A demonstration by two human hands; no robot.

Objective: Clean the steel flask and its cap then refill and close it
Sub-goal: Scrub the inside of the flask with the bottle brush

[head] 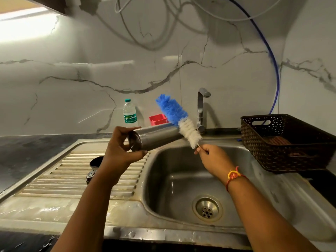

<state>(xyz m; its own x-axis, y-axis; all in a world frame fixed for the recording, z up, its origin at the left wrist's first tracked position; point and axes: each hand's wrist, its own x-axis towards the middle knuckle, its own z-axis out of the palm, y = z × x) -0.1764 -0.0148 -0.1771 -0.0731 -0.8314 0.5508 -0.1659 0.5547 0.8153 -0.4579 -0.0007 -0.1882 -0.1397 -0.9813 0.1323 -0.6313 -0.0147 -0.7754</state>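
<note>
My left hand (120, 148) grips the base end of the steel flask (156, 136), which lies nearly level above the sink's left rim with its far end pointing right. My right hand (211, 157) pinches the thin handle of a bottle brush (179, 120) with blue and white bristles. The brush slants up to the left, and its white part lies against the flask's far end. A dark cap (96, 162) rests on the ribbed drainboard (60, 177), partly hidden behind my left forearm.
The steel sink basin (181, 193) with its drain (207, 209) lies below my hands. A tap (201, 110) stands at the back. A brown perforated basket (283, 142) sits at the right. A plastic water bottle (129, 113) and a red container (157, 119) stand by the wall.
</note>
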